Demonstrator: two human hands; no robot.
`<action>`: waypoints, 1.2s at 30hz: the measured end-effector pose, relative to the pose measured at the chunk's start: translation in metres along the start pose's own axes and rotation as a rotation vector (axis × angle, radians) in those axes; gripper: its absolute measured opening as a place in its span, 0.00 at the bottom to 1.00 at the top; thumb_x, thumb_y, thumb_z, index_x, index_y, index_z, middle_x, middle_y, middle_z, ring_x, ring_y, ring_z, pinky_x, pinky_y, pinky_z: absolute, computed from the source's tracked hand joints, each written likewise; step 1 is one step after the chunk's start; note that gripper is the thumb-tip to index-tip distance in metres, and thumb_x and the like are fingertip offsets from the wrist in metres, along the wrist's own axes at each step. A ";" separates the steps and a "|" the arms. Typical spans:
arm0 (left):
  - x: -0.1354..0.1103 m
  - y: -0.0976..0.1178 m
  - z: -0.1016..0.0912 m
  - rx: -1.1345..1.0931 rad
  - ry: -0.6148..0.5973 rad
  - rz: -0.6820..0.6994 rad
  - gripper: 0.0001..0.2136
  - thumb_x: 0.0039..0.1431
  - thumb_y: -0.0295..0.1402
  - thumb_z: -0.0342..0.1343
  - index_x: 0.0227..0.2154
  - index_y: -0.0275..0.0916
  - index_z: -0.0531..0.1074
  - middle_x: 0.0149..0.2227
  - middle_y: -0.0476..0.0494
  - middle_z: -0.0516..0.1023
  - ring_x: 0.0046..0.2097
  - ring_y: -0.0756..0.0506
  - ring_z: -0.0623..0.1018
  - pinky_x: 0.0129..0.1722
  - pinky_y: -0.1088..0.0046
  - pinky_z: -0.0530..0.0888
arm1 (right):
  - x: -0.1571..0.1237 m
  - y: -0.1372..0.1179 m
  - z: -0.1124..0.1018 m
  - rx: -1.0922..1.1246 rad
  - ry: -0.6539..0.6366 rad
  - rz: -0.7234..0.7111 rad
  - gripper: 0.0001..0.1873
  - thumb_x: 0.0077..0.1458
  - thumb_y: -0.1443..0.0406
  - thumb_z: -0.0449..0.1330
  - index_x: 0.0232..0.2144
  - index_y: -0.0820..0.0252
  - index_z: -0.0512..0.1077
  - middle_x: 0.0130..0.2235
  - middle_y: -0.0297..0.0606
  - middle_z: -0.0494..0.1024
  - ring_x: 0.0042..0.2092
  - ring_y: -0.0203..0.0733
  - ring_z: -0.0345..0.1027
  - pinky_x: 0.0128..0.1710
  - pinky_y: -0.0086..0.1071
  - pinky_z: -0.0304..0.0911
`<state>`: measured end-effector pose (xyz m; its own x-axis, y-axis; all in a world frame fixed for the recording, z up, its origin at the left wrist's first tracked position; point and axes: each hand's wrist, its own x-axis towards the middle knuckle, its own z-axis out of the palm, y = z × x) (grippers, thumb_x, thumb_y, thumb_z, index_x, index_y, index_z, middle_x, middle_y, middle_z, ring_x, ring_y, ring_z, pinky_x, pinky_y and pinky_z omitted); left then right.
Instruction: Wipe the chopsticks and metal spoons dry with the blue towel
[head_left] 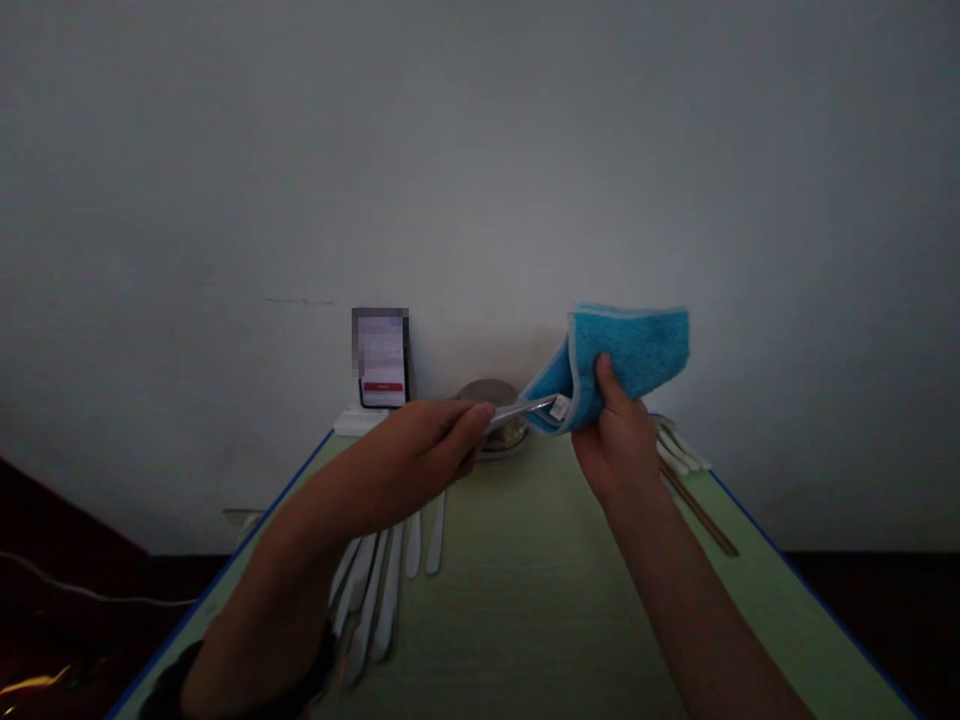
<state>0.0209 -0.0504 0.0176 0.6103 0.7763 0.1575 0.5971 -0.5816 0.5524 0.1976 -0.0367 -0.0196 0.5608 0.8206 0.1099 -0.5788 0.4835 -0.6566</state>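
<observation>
My left hand (439,440) grips a shiny metal piece of cutlery (517,408) with its fingers closed round one end. The other end reaches into the fold of a blue cloth (637,345) with pale edging, so I cannot tell which kind of cutlery it is. My right hand (619,445) holds that cloth from below, thumb pressed on its front face. A small white label (559,407) shows inside the fold. Both hands are raised above the table, in front of a round metal container (487,395) that my left hand partly covers.
Several metal cutlery pieces (386,600) lie on the green table (525,600), partly behind my left forearm. A phone (384,355) leans on the wall at the back left. White spoon-like utensils (679,450) and brown chopsticks (701,512) lie by the right edge.
</observation>
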 end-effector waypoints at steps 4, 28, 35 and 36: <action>0.005 0.001 0.016 0.080 -0.127 0.115 0.16 0.63 0.37 0.37 0.22 0.38 0.62 0.19 0.54 0.64 0.22 0.53 0.65 0.23 0.77 0.60 | -0.014 0.005 0.007 0.002 -0.010 0.050 0.12 0.46 0.61 0.61 0.34 0.59 0.72 0.40 0.34 0.77 0.40 0.35 0.71 0.41 0.30 0.68; 0.001 0.002 0.006 0.082 -0.205 0.046 0.18 0.62 0.38 0.38 0.21 0.38 0.63 0.16 0.53 0.66 0.18 0.53 0.67 0.20 0.79 0.61 | -0.016 0.016 0.007 0.010 -0.112 0.129 0.13 0.49 0.59 0.59 0.36 0.59 0.72 0.42 0.35 0.76 0.40 0.35 0.70 0.43 0.33 0.66; 0.007 -0.008 0.015 -0.023 -0.255 -0.059 0.20 0.60 0.45 0.38 0.25 0.38 0.67 0.15 0.53 0.68 0.19 0.51 0.70 0.21 0.77 0.65 | -0.014 0.023 0.001 -0.095 -0.144 0.199 0.09 0.49 0.61 0.58 0.32 0.61 0.72 0.32 0.33 0.77 0.33 0.34 0.69 0.42 0.33 0.64; 0.005 -0.009 0.011 -0.014 -0.274 -0.088 0.20 0.60 0.46 0.38 0.25 0.38 0.68 0.16 0.52 0.70 0.19 0.51 0.71 0.21 0.77 0.65 | -0.011 0.022 -0.002 -0.169 -0.172 0.160 0.10 0.49 0.61 0.57 0.32 0.60 0.72 0.31 0.33 0.77 0.33 0.35 0.69 0.41 0.34 0.63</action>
<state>0.0249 -0.0440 0.0044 0.6753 0.7281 -0.1177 0.6481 -0.5096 0.5659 0.1799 -0.0358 -0.0366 0.3533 0.9290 0.1098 -0.5375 0.2977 -0.7890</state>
